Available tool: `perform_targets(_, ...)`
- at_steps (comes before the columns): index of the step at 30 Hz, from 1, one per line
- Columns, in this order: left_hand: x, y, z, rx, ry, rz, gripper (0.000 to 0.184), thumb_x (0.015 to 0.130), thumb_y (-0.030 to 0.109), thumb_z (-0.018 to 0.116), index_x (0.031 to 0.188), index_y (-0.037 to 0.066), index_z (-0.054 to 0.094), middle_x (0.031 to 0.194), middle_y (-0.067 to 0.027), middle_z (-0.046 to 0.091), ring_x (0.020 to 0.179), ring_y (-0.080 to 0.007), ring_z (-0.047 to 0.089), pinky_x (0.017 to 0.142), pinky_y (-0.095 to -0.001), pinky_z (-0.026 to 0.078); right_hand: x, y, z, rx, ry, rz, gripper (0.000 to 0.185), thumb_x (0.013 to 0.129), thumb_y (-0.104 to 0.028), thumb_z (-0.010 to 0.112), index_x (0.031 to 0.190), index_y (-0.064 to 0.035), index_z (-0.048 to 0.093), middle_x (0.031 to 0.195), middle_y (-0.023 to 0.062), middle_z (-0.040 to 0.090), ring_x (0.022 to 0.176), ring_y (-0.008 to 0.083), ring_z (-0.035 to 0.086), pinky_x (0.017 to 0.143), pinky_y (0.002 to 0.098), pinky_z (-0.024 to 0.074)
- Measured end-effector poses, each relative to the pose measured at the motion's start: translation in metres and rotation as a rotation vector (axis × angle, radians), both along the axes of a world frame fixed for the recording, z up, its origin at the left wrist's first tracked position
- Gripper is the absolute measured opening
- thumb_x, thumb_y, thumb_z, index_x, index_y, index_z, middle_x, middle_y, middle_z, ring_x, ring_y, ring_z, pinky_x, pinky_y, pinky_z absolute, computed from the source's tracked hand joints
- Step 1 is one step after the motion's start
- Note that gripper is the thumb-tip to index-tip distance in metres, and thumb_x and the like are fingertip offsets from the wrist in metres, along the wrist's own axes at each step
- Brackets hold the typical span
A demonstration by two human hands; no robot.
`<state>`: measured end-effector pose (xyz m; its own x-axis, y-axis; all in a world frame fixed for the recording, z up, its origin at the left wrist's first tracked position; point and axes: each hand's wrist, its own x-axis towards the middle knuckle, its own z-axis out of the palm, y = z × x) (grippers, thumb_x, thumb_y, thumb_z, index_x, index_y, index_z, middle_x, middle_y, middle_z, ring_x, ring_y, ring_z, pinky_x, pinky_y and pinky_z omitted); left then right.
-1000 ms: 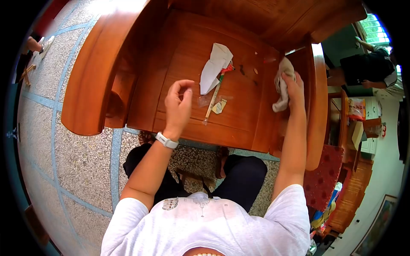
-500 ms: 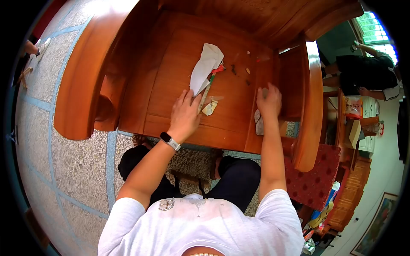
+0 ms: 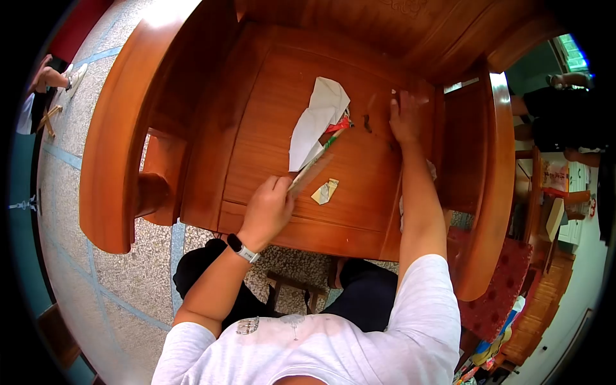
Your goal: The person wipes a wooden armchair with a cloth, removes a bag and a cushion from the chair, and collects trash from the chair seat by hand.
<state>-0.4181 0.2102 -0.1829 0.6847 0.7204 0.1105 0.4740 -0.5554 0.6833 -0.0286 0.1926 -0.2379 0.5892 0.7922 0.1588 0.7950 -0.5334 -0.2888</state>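
My left hand is closed round the near end of a long thin pale strip with a green and red far end. Beside the strip lies a crumpled white paper on the wooden seat. A small folded yellowish scrap sits to the right of my left hand. My right hand reaches over the right part of the seat, fingers stretched out, with a tiny pale bit at the fingertips. A dark crumb lies just left of it. A greyish cloth is mostly hidden behind my right forearm.
Thick wooden armrests stand left and right of the seat, with a tall backrest behind. A dark red patterned cloth is at lower right. Other people stand at the right and far left. A small wooden stool is below me.
My left hand has closed on the strip's near end. My right hand has moved up the seat, away from the cloth, and its fingers have straightened. The view has shifted slightly.
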Motion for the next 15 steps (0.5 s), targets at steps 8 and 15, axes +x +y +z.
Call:
perform_targets(8, -0.008, 0.001, 0.003, -0.004, 0.05, 0.026, 0.013, 0.082, 0.011, 0.059, 0.085, 0.003, 0.049, 0.078, -0.0158, 0.057, 0.068, -0.0349, 0.058, 0.055, -0.0424, 0.047, -0.071, 0.007, -0.007, 0.133, 0.06, 0.24, 0.056, 0.096, -0.04, 0.035, 0.134, 0.0012, 0.04, 0.141, 0.0187, 0.037, 0.134, 0.0329, 0.028, 0.112, 0.0401, 0.0183)
perform_targets(15, -0.014, 0.004, 0.003, 0.0, 0.184, 0.008, 0.017, 0.083, 0.017, 0.06, 0.082, 0.004, 0.049, 0.072, -0.0162, 0.058, 0.062, -0.0349, 0.058, 0.052, -0.0445, 0.046, -0.18, -0.011, 0.022, 0.41, 0.783, 0.245, 0.051, 0.098, -0.038, 0.033, 0.131, -0.0003, 0.042, 0.131, 0.0197, 0.048, 0.125, 0.0316, 0.042, 0.105, 0.0368, 0.0308)
